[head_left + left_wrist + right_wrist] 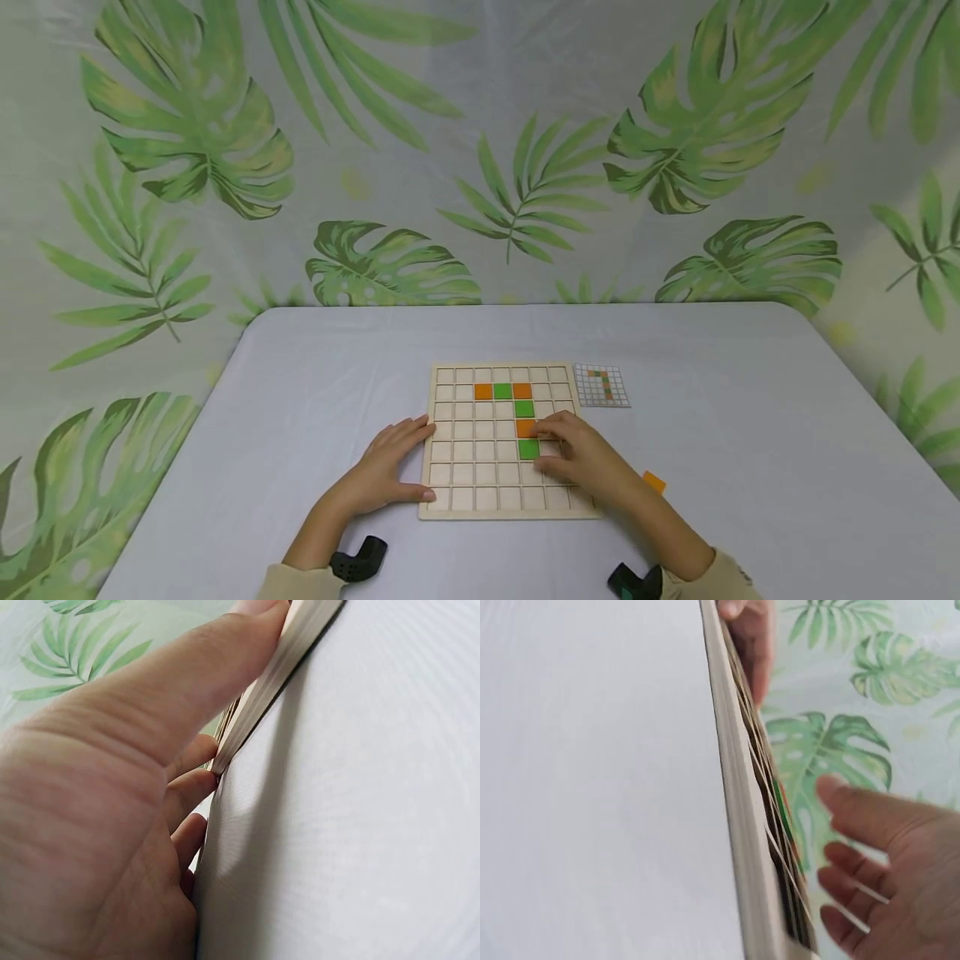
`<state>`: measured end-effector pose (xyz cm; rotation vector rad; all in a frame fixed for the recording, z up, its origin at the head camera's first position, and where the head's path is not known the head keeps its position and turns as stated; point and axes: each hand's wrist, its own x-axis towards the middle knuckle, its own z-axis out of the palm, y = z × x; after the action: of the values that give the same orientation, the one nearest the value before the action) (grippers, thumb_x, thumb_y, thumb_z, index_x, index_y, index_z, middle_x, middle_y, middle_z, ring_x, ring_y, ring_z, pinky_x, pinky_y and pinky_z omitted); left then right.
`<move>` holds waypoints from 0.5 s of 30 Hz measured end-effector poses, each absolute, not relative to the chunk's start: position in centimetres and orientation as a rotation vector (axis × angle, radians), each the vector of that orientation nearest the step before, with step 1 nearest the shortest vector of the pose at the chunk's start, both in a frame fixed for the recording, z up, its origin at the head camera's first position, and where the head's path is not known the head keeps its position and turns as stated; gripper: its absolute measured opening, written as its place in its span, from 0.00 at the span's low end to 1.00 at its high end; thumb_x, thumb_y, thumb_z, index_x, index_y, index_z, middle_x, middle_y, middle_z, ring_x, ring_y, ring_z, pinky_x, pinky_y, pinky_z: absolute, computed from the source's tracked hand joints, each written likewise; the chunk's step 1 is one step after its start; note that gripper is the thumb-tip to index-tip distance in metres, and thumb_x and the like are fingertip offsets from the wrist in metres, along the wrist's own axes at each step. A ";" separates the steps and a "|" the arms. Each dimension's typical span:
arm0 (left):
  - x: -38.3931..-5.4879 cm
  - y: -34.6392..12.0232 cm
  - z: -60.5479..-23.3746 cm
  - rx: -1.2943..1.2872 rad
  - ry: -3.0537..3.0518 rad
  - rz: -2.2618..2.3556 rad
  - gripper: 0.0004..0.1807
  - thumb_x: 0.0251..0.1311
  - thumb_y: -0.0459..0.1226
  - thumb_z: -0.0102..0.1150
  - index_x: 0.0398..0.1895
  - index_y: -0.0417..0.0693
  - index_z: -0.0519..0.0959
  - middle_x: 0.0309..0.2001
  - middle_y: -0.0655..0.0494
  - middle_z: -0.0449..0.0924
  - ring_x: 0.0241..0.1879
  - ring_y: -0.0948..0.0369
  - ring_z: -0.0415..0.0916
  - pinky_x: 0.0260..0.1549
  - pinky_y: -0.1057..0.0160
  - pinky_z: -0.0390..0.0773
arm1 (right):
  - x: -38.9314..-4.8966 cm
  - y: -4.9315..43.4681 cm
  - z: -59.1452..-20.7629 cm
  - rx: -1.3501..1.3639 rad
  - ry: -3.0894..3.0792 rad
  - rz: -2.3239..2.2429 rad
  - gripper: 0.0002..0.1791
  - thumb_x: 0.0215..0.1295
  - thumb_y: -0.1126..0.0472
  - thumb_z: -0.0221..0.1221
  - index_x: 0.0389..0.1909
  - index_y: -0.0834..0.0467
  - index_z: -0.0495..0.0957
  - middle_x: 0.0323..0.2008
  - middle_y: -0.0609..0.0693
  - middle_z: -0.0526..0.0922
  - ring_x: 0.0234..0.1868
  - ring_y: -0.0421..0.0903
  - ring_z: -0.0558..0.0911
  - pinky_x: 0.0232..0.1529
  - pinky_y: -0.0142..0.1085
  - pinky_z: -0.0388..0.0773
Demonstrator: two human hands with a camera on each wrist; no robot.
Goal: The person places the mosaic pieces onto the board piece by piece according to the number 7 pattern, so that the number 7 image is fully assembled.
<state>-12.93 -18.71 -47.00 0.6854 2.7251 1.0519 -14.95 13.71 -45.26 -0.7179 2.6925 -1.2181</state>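
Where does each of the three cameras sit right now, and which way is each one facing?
Head: worn high, faces forward and down at the table; shows wooden grid board, pattern card, both forearms, left hand and right hand.
Left wrist: low beside the left hand, looks along the board's edge.
Right wrist: low beside the right hand, looks along the board's edge; fingertips show at the far end.
Shared: all three show the board.

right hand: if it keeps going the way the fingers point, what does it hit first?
The right hand lies over the wooden grid board, fingers pointing up-left. First in that line is probably the orange tile right at its fingertips, which may already touch it; contact is unclear. Past it sits the green tile.
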 end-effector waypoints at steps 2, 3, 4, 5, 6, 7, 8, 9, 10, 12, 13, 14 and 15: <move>-13.0 -18.7 -47.0 0.677 2.719 1.050 0.51 0.36 0.57 0.66 0.66 0.48 0.59 0.68 0.54 0.51 0.67 0.51 0.42 0.62 0.48 0.37 | -14.8 14.5 -44.5 -0.727 2.705 -1.237 0.24 0.50 0.56 0.66 0.50 0.53 0.74 0.47 0.41 0.72 0.49 0.44 0.72 0.50 0.41 0.71; -13.0 -18.6 -47.0 0.670 2.717 1.048 0.51 0.36 0.57 0.66 0.66 0.49 0.59 0.68 0.54 0.50 0.67 0.51 0.41 0.62 0.49 0.37 | -14.7 15.0 -44.1 -0.742 2.721 -1.243 0.25 0.49 0.57 0.66 0.51 0.54 0.74 0.48 0.42 0.72 0.49 0.45 0.73 0.50 0.42 0.71; -13.0 -18.6 -46.9 0.665 2.714 1.047 0.51 0.36 0.57 0.66 0.66 0.49 0.59 0.68 0.55 0.50 0.67 0.51 0.41 0.62 0.49 0.37 | -14.5 15.5 -43.8 -0.757 2.749 -1.236 0.26 0.49 0.57 0.66 0.51 0.54 0.73 0.49 0.42 0.72 0.49 0.46 0.73 0.49 0.43 0.72; -13.0 -18.6 -46.9 0.663 2.712 1.048 0.51 0.36 0.57 0.66 0.66 0.49 0.59 0.68 0.55 0.50 0.67 0.51 0.41 0.62 0.48 0.37 | -14.4 16.1 -43.4 -0.767 2.773 -1.234 0.26 0.48 0.58 0.66 0.51 0.54 0.73 0.49 0.43 0.72 0.48 0.46 0.73 0.48 0.44 0.72; -13.0 -18.6 -46.9 0.661 2.711 1.048 0.51 0.36 0.57 0.66 0.66 0.49 0.59 0.68 0.55 0.50 0.67 0.51 0.41 0.62 0.48 0.37 | -14.2 16.7 -43.1 -0.784 2.800 -1.227 0.26 0.48 0.58 0.67 0.51 0.54 0.73 0.50 0.44 0.72 0.49 0.46 0.73 0.47 0.44 0.72; -13.0 -18.6 -46.9 0.664 2.712 1.050 0.51 0.37 0.57 0.66 0.66 0.49 0.59 0.68 0.54 0.50 0.67 0.51 0.41 0.62 0.48 0.38 | -14.0 17.4 -42.9 -0.797 2.827 -1.217 0.27 0.48 0.58 0.67 0.51 0.55 0.73 0.50 0.44 0.72 0.49 0.46 0.73 0.47 0.44 0.72; -13.0 -18.6 -46.9 0.669 2.714 1.051 0.51 0.37 0.57 0.66 0.66 0.49 0.59 0.68 0.54 0.51 0.67 0.50 0.41 0.62 0.47 0.38 | -13.8 18.0 -42.7 -0.792 2.841 -1.218 0.27 0.48 0.58 0.67 0.52 0.54 0.73 0.51 0.43 0.72 0.49 0.46 0.72 0.44 0.41 0.74; -13.0 -18.7 -46.9 0.673 2.716 1.049 0.51 0.37 0.57 0.66 0.66 0.48 0.59 0.68 0.53 0.51 0.67 0.50 0.41 0.62 0.48 0.38 | -13.6 18.7 -42.6 -0.788 2.861 -1.210 0.27 0.48 0.58 0.66 0.52 0.55 0.73 0.50 0.43 0.72 0.48 0.46 0.72 0.43 0.41 0.74; -13.0 -18.7 -46.9 0.681 2.718 1.051 0.51 0.37 0.57 0.66 0.66 0.48 0.59 0.68 0.52 0.51 0.66 0.49 0.42 0.62 0.47 0.38 | -13.3 19.4 -42.5 -0.777 2.875 -1.203 0.27 0.49 0.56 0.66 0.52 0.54 0.72 0.50 0.42 0.72 0.48 0.46 0.72 0.42 0.39 0.74; -13.1 -18.7 -46.8 0.693 2.721 1.053 0.51 0.37 0.57 0.66 0.66 0.47 0.59 0.67 0.51 0.51 0.66 0.48 0.42 0.62 0.47 0.38 | -12.8 20.6 -42.4 -0.758 2.901 -1.184 0.27 0.49 0.55 0.66 0.52 0.54 0.72 0.49 0.41 0.72 0.48 0.46 0.72 0.42 0.38 0.73; -13.1 -18.7 -46.8 0.696 2.723 1.052 0.51 0.37 0.57 0.66 0.66 0.46 0.59 0.67 0.51 0.52 0.66 0.48 0.42 0.62 0.47 0.37 | -12.6 21.2 -42.5 -0.740 2.914 -1.169 0.27 0.50 0.54 0.65 0.52 0.53 0.72 0.49 0.40 0.72 0.47 0.45 0.72 0.41 0.37 0.73; -13.1 -18.7 -46.8 0.697 2.726 1.050 0.51 0.37 0.57 0.66 0.66 0.46 0.59 0.67 0.50 0.52 0.66 0.48 0.42 0.62 0.47 0.37 | -12.3 21.7 -42.5 -0.723 2.922 -1.162 0.26 0.50 0.53 0.65 0.52 0.53 0.72 0.48 0.39 0.72 0.47 0.45 0.72 0.41 0.38 0.73; -13.1 -18.7 -46.9 0.697 2.729 1.045 0.51 0.37 0.57 0.66 0.66 0.46 0.59 0.67 0.51 0.52 0.66 0.48 0.42 0.62 0.48 0.38 | -12.1 22.1 -42.6 -0.713 2.936 -1.145 0.26 0.50 0.53 0.65 0.52 0.53 0.72 0.48 0.39 0.72 0.47 0.44 0.72 0.44 0.39 0.72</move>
<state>-13.10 -18.71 -46.86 0.6972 2.7295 1.0449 -12.06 22.15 -42.64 -0.7127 2.9364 -1.1446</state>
